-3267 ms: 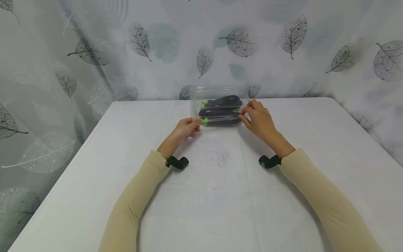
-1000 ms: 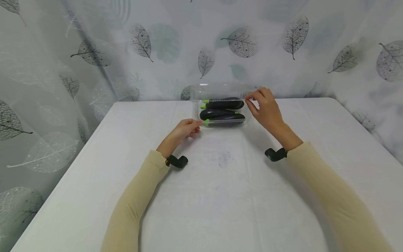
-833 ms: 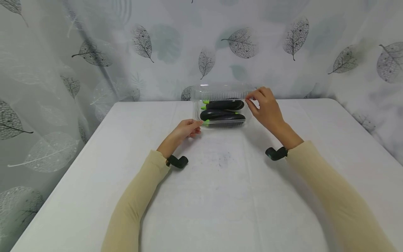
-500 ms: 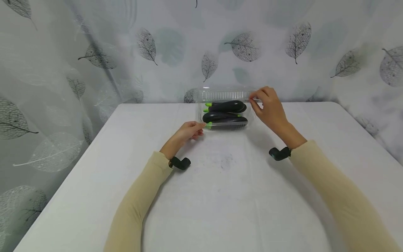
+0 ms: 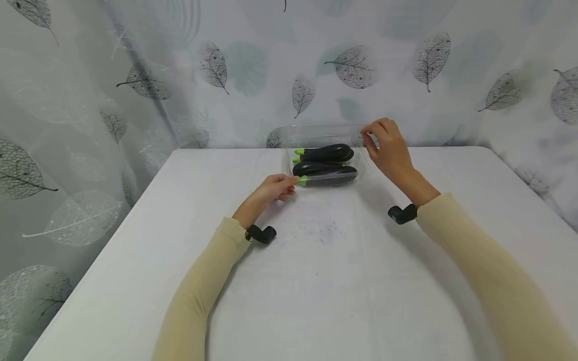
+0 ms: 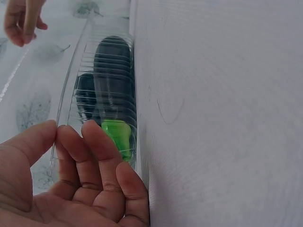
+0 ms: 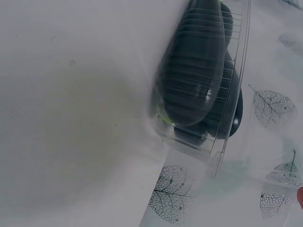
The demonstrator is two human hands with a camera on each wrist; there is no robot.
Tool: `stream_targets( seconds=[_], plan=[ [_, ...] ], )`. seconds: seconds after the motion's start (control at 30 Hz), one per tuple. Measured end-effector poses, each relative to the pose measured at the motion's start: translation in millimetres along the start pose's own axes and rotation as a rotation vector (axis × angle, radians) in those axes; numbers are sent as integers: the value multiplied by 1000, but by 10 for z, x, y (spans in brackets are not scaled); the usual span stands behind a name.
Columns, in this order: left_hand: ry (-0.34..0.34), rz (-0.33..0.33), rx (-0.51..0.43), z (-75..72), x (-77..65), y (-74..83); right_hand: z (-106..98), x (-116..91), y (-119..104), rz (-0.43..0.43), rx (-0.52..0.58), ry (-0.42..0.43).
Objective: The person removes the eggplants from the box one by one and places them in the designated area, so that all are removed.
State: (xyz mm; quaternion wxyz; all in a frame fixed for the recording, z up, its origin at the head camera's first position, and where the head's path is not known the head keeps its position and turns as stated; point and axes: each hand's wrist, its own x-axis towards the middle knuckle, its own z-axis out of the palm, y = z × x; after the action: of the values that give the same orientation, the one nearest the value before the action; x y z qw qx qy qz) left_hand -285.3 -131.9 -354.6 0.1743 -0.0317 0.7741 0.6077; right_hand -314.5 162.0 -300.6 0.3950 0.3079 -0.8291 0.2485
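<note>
At the far edge of the table sits a clear plastic clamshell box (image 5: 363, 164) holding several dark eggplants (image 5: 331, 152) with green stem ends. Its transparent lid (image 5: 316, 132) stands raised at the back. My left hand (image 5: 273, 189) pinches the front left rim of the box between thumb and fingertips, beside a green stem. Higher up, my right hand (image 5: 390, 150) pinches the lid's right front corner with thumb and forefinger. Ribbed clear walls cover the eggplants (image 7: 199, 71) in the right wrist view, where only a fingertip (image 7: 300, 196) of that hand shows.
A white cloth covers the table (image 5: 325, 281), faintly stained in front of the box. Close behind the far edge hangs a leaf-patterned curtain (image 5: 253, 115), which continues along both sides. Each wrist wears a black camera (image 5: 262, 234).
The lid has swung up and back off the eggplants, lifted by my right hand, which has moved up and away. My left hand keeps its grip on the box's front left rim.
</note>
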Motion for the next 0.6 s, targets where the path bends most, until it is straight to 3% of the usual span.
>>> stream_targets(
  seconds=[0.13, 0.37, 0.6],
  plan=[
    [4, 8, -12, 5, 9, -8, 14, 38, 40, -4, 15, 30],
    [1, 7, 3, 6, -1, 9, 24, 68, 51, 41, -12, 10],
    [-6, 3, 16, 16, -7, 13, 53, 106, 76, 10, -36, 19]
  ],
)
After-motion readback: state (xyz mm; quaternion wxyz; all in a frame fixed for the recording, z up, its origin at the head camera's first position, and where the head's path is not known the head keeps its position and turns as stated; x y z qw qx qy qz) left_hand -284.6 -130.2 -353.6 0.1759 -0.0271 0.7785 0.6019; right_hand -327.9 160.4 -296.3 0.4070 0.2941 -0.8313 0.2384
